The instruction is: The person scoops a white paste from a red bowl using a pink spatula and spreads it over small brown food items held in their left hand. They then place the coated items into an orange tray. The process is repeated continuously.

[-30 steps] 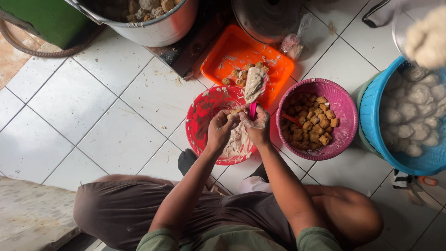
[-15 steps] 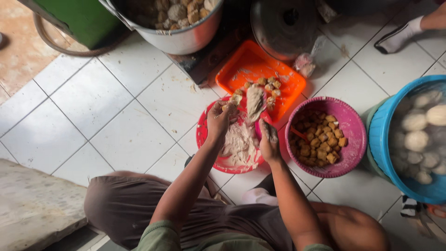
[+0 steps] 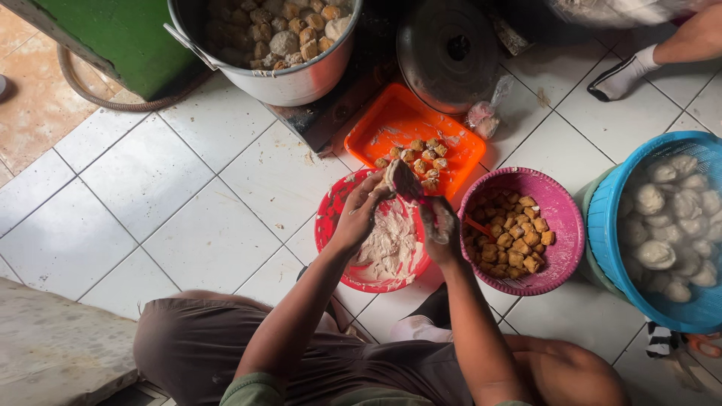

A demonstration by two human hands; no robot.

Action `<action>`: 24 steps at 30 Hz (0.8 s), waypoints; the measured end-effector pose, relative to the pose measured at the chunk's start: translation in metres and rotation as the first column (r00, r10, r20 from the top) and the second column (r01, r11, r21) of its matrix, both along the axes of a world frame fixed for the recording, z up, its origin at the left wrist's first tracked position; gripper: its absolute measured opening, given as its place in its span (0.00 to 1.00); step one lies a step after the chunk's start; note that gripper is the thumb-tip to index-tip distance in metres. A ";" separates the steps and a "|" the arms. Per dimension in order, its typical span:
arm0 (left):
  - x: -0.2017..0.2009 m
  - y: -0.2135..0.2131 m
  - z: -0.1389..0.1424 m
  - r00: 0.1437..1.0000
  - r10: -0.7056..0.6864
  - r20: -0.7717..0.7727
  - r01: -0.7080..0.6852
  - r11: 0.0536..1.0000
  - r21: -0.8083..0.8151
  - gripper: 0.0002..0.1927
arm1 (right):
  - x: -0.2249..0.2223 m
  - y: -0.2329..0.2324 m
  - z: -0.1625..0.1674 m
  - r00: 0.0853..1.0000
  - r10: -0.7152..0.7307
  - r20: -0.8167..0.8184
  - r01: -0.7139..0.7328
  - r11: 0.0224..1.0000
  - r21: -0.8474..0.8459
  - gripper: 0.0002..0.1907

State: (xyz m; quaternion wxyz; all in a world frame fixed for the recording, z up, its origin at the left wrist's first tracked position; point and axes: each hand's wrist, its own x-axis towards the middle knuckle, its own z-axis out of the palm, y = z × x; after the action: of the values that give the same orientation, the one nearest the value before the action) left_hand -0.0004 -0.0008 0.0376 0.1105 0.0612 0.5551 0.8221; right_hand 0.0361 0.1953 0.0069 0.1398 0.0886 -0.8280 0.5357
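The left hand [image 3: 359,214] is closed on a brown stuffed piece [image 3: 401,179], held up over the far edge of the red bowl [image 3: 331,233]. The right hand [image 3: 440,225], pasty and curled, sits just right of it, a bit nearer

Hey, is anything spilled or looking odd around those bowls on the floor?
Nothing spilled. Pale paste smears the red bowl, the orange tray and both hands, left hand and right hand.
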 end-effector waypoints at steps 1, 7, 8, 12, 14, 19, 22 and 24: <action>-0.001 -0.003 -0.002 1.000 0.008 0.005 -0.008 1.000 0.012 0.23 | 0.000 0.007 0.006 0.994 -0.059 0.089 0.054 0.997 0.052 0.16; 0.001 -0.005 0.001 0.999 0.011 -0.038 -0.014 0.996 -0.088 0.24 | 0.003 0.008 0.033 0.953 -0.139 0.268 0.146 0.989 -0.004 0.14; 0.003 -0.003 0.004 0.999 -0.006 -0.035 0.003 0.998 -0.068 0.25 | 0.004 0.005 0.036 0.927 -0.159 0.339 0.159 0.987 0.026 0.14; 0.008 -0.007 0.018 0.980 -0.185 -0.068 0.194 0.968 0.159 0.36 | 0.006 0.002 0.044 0.998 -0.065 0.024 0.064 0.998 0.027 0.11; 0.008 -0.008 0.023 0.982 -0.182 -0.053 0.186 0.978 0.094 0.37 | 0.005 0.004 0.048 0.997 -0.074 0.010 0.073 0.997 0.031 0.10; 0.008 -0.004 0.021 0.999 -0.048 0.005 0.048 0.999 0.002 0.34 | 0.006 0.008 0.055 0.994 -0.087 -0.072 0.095 0.988 0.125 0.09; 0.006 -0.002 0.014 0.997 0.071 -0.010 -0.071 0.996 -0.046 0.29 | 0.009 0.008 0.056 0.992 -0.080 -0.099 0.096 0.980 0.175 0.09; 0.004 0.000 0.009 0.992 0.120 -0.042 -0.123 0.989 -0.082 0.22 | 0.011 0.007 0.056 0.989 -0.075 -0.131 0.099 0.976 0.194 0.09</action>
State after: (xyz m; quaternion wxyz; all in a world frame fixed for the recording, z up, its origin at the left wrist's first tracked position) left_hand 0.0040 -0.0008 0.0465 0.0526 0.0375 0.5940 0.8019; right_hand 0.0466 0.2020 0.0631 0.2045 0.0988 -0.8705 0.4367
